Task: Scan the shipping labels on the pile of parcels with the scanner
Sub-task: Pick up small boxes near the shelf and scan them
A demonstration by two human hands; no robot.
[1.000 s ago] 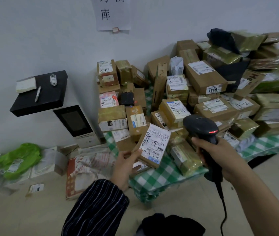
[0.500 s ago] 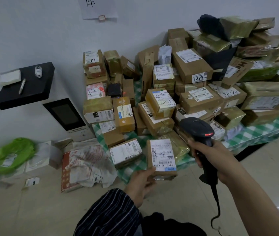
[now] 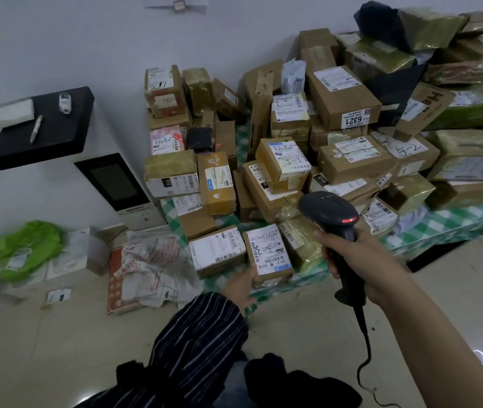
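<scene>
Head view: nearest, my left hand lies loose and spread at the near left corner of the small parcel, thumb touching it, pinching nothing. That parcel sits label-up on the checked cloth, long axis running away from me. Just to its right, my right hand wraps the scanner, nose pointing away and leftward; I'd judge it must dip left. Beyond rises the pile of parcels.

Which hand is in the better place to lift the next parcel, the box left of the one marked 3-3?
Left. The left hand touches the 3-3 box, just beside that white-labelled box, and holds nothing. The right hand grips the scanner.
</scene>
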